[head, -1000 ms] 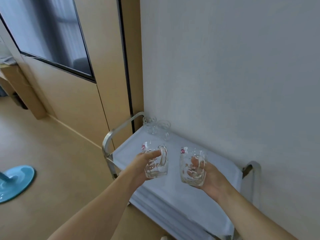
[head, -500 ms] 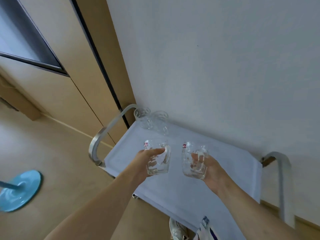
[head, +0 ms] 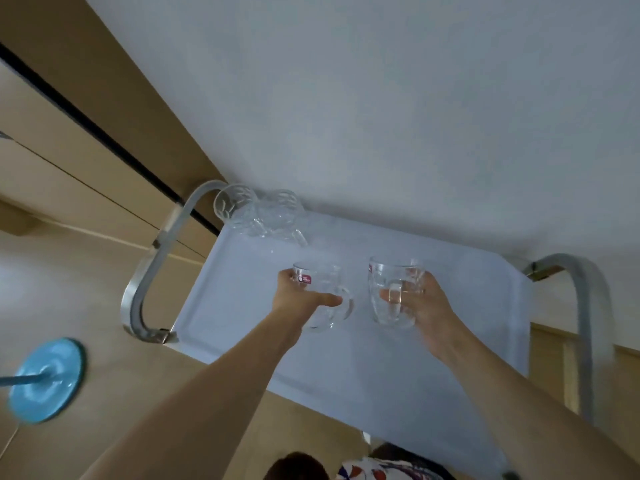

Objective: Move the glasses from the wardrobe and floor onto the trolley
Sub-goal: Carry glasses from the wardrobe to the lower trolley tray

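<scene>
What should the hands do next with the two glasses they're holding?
Probably lower both and set them down. The left hand grips one glass mug and the right hand another, over bare trolley top, near two glasses already standing at the far corner.

Two clear glass mugs, smooth and glossy, are seen in the left hand (head: 298, 299) and right hand (head: 427, 311); the left mug (head: 323, 299) bears a small red paper sticker (head: 304, 279), and the right mug (head: 394, 294) shows a moulded glass handle. Two further glasses (head: 258, 214) of clear glass with a cut or patterned surface are noted on the trolley top (head: 346, 368), which appears as matt, smooth, pale blue-grey plastic, framed by brushed metal handles (head: 145, 292). The wall (head: 381, 116) appears matt and faintly textured, the wardrobe (head: 69, 161) and floor (head: 104, 393) show a smooth wood-tone finish, and the disc (head: 45, 381) appears as glossy blue plastic.
</scene>
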### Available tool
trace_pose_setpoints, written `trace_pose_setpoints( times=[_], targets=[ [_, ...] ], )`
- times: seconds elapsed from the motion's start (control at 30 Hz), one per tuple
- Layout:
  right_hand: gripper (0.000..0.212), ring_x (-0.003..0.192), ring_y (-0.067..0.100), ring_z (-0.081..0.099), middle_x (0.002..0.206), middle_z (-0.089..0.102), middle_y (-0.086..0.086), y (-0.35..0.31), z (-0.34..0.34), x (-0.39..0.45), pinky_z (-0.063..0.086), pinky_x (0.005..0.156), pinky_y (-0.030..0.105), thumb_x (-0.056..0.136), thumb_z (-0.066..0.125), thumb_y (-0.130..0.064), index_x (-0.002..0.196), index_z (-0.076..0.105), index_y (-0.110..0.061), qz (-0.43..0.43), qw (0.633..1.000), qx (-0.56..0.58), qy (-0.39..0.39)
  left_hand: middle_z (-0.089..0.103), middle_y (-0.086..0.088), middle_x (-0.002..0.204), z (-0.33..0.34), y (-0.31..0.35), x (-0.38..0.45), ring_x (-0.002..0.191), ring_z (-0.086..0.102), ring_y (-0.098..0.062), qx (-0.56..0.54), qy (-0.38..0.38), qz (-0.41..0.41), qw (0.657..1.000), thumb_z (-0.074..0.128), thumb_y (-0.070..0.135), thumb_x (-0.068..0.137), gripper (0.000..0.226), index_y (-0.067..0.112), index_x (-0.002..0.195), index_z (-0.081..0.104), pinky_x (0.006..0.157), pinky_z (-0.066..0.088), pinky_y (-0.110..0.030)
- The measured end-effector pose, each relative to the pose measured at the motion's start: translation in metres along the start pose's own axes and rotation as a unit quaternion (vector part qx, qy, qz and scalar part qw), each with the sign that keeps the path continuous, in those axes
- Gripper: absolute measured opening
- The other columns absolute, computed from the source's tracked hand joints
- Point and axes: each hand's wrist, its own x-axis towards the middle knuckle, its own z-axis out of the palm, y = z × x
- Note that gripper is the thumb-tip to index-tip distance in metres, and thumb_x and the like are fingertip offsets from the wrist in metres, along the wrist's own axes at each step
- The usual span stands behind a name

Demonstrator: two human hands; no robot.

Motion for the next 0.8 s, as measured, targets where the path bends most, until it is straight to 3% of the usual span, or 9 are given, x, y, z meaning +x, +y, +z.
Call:
trace_pose_setpoints(
  times=[0.1, 0.2, 0.27, 0.4, 0.47, 0.63, 0.73, 0.8],
  targets=[
    [0.081, 0.106, 0.034, 0.069, 0.117, 0.07, 0.015, 0.003, -0.002, 0.009, 0.056, 0.09, 0.05, 0.054, 0.095, -0.016, 0.127, 0.06, -0.006, -0.006, 0.999, -0.029, 0.041, 0.065, -0.001, 0.112, 0.007, 0.0, 0.008, 0.101, 0.065, -0.019, 0.042, 0.022, 0.02, 0.999, 0.1, 0.016, 0.045, 0.096, 0.025, 0.124, 0.047, 0.088, 0.056, -0.043],
    [0.088, 0.092, 0.016, 0.069, 0.103, 0.07, -0.004, 0.005, -0.002, 0.013, 0.056, 0.07, 0.032, 0.045, 0.098, -0.021, 0.124, 0.059, -0.016, -0.02, 0.996, -0.027, 0.077, 0.059, 0.005, 0.111, 0.012, 0.001, 0.013, 0.102, 0.06, -0.016, 0.078, 0.031, 0.049, 0.995, 0.099, 0.022, 0.048, 0.1, 0.034, 0.126, 0.038, 0.082, 0.051, -0.036],
    [0.091, 0.097, 0.01, 0.067, 0.108, 0.067, -0.009, 0.009, -0.001, 0.012, 0.056, 0.076, 0.029, 0.04, 0.097, -0.024, 0.121, 0.056, -0.028, -0.027, 0.995, -0.013, 0.098, 0.058, 0.008, 0.115, 0.014, -0.001, 0.016, 0.102, 0.059, -0.016, 0.107, 0.032, 0.08, 0.991, 0.099, 0.024, 0.049, 0.103, 0.034, 0.13, 0.036, 0.082, 0.049, -0.031],
    [0.1, 0.108, 0.01, 0.06, 0.118, 0.057, -0.007, 0.026, -0.002, 0.004, 0.051, 0.08, 0.021, 0.04, 0.097, -0.014, 0.126, 0.048, -0.03, -0.059, 0.989, 0.005, 0.134, 0.054, 0.015, 0.123, 0.015, -0.008, 0.023, 0.109, 0.055, -0.017, 0.148, 0.015, 0.16, 0.976, 0.097, 0.025, 0.052, 0.101, 0.034, 0.13, 0.034, 0.09, 0.05, -0.034],
    [0.104, 0.118, 0.013, 0.057, 0.126, 0.055, -0.006, 0.034, -0.002, 0.002, 0.052, 0.083, 0.024, 0.04, 0.098, -0.007, 0.127, 0.047, -0.03, -0.07, 0.989, 0.009, 0.13, 0.053, 0.017, 0.121, 0.012, -0.015, 0.027, 0.109, 0.057, -0.019, 0.158, 0.003, 0.187, 0.97, 0.097, 0.025, 0.051, 0.099, 0.039, 0.126, 0.034, 0.091, 0.051, -0.037],
    [0.097, 0.13, 0.013, 0.053, 0.137, 0.053, -0.009, 0.048, 0.005, -0.007, 0.055, 0.087, 0.029, 0.049, 0.093, -0.009, 0.13, 0.047, -0.038, -0.092, 0.988, 0.011, 0.125, 0.057, 0.022, 0.111, -0.003, -0.027, 0.031, 0.098, 0.058, 0.0, 0.17, -0.043, 0.221, 0.959, 0.098, 0.038, 0.04, 0.103, 0.052, 0.115, 0.028, 0.069, 0.039, -0.01],
    [0.104, 0.132, 0.015, 0.052, 0.139, 0.052, -0.005, 0.056, 0.008, -0.013, 0.055, 0.096, 0.039, 0.047, 0.098, -0.005, 0.133, 0.047, -0.034, -0.102, 0.985, -0.003, 0.14, 0.057, 0.026, 0.106, -0.015, -0.035, 0.035, 0.092, 0.057, 0.01, 0.167, -0.061, 0.223, 0.958, 0.095, 0.047, 0.036, 0.104, 0.052, 0.114, 0.027, 0.063, 0.039, -0.007],
    [0.103, 0.131, 0.011, 0.054, 0.137, 0.056, -0.006, 0.062, 0.009, -0.019, 0.052, 0.103, 0.041, 0.046, 0.096, -0.012, 0.134, 0.049, -0.035, -0.109, 0.982, -0.023, 0.155, 0.058, 0.025, 0.108, -0.022, -0.038, 0.038, 0.096, 0.059, 0.005, 0.171, -0.069, 0.222, 0.957, 0.096, 0.046, 0.036, 0.105, 0.051, 0.117, 0.028, 0.067, 0.039, -0.008]
  ],
)
